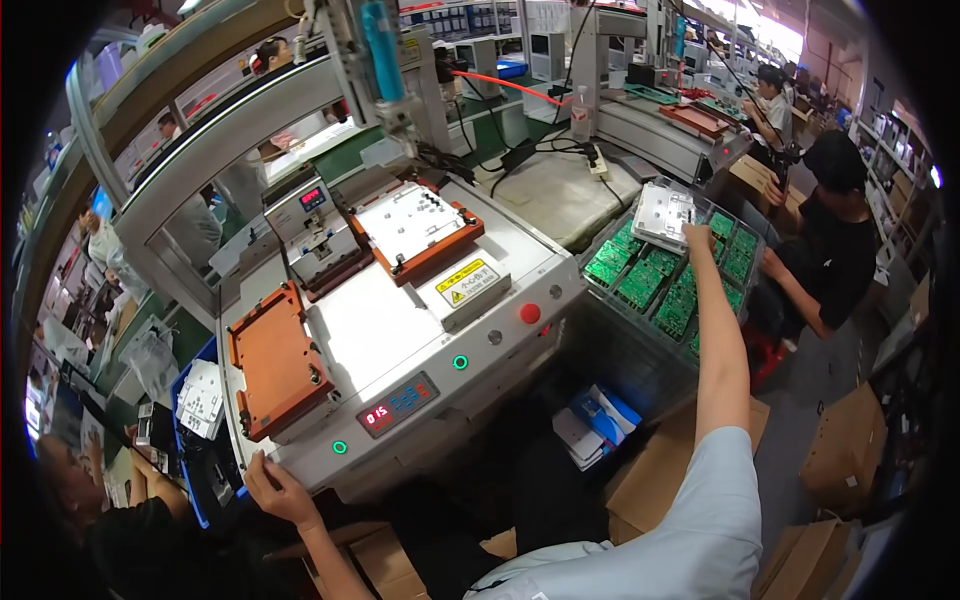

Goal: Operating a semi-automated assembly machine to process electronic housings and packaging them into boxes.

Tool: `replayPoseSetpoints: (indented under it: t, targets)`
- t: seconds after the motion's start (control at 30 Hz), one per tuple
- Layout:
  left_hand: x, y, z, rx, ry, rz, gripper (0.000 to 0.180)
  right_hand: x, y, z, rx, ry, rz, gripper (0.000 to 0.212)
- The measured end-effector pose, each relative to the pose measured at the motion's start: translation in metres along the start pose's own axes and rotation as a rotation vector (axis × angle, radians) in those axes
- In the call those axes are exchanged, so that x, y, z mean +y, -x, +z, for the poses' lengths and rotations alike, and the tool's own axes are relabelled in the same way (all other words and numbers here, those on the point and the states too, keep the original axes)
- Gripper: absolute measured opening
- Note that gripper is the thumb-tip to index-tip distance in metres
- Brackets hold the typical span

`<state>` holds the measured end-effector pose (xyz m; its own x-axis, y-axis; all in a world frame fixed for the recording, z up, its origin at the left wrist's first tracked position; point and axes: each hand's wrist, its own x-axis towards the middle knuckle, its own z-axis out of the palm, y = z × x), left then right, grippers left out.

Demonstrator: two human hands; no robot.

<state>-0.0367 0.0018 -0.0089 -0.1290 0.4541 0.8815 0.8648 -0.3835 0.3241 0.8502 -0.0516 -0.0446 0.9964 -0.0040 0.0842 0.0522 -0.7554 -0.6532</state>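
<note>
My right arm reaches out to the far right, and my right hand (698, 238) grips the near edge of a white plastic panel (660, 214). That panel lies over a clear tray (622, 330) of green circuit boards (676, 302). My left hand (280, 490) rests its fingertips against the front left corner of the white bench machine (480, 385), holding nothing. On the machine's left side sits a bare orange-brown fixture (277, 362). A second fixture (440, 256) behind it carries another white panel (410, 222) with small dark parts.
A red push button (529, 314) and two green-lit buttons line the machine's front. White panels (201, 398) stand in a blue bin (205, 500) at left. Co-workers sit on both sides, one (835, 230) right beside the tray. Cardboard boxes (842, 445) stand at lower right.
</note>
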Motion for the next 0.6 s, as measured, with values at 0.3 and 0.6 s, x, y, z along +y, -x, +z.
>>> replayPoseSetpoints:
  t: [0.3, 0.6]
  targets:
    - [-0.002, 0.001, 0.0, -0.029, -0.028, -0.015, 0.017, -0.017, -0.019, 0.0, -0.188, 0.112, -0.088, 0.095]
    - [-0.013, 0.005, -0.001, -0.04, -0.094, 0.027, 0.019, -0.021, -0.043, 0.0, -0.401, -0.089, -0.221, 0.083]
